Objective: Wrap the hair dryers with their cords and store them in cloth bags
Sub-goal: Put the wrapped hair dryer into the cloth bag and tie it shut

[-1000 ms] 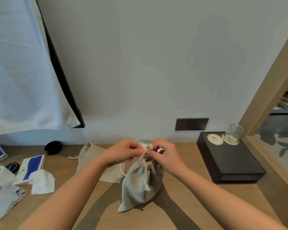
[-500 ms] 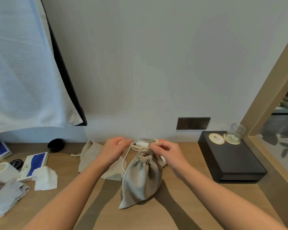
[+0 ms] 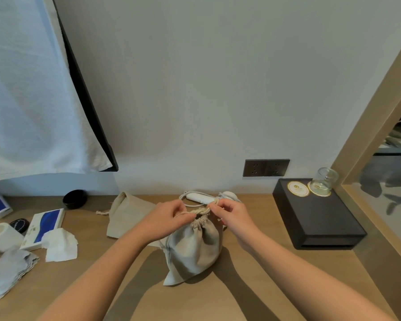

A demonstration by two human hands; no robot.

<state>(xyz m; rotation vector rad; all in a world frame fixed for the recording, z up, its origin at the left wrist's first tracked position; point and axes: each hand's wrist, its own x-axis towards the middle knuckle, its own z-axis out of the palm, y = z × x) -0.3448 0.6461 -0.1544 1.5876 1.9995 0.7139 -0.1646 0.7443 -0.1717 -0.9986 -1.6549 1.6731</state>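
Observation:
A filled beige cloth bag (image 3: 192,246) stands on the wooden counter (image 3: 252,286), its neck gathered tight. Its drawstring (image 3: 196,212) runs across the neck between my two hands. My left hand (image 3: 169,218) pinches the string on the left of the neck, and my right hand (image 3: 229,213) pinches it on the right. Behind the bag, against the wall, lies a white hair dryer (image 3: 202,198) with its white cord looped around it. A second cloth bag (image 3: 127,214), flat, lies to the left of my left hand.
A black box (image 3: 317,218) with two round coasters and an upturned glass (image 3: 324,181) sits at the right. At the left lie a blue-white box (image 3: 43,225), crumpled tissue (image 3: 59,244), a paper roll (image 3: 0,235), a folded grey cloth (image 3: 8,269) and a black dish (image 3: 75,199). A white towel (image 3: 30,89) hangs above.
My hands first held the drawstring up above the bag's neck. They have dropped to the neck and drawn the string sideways across it. The view has tilted slightly.

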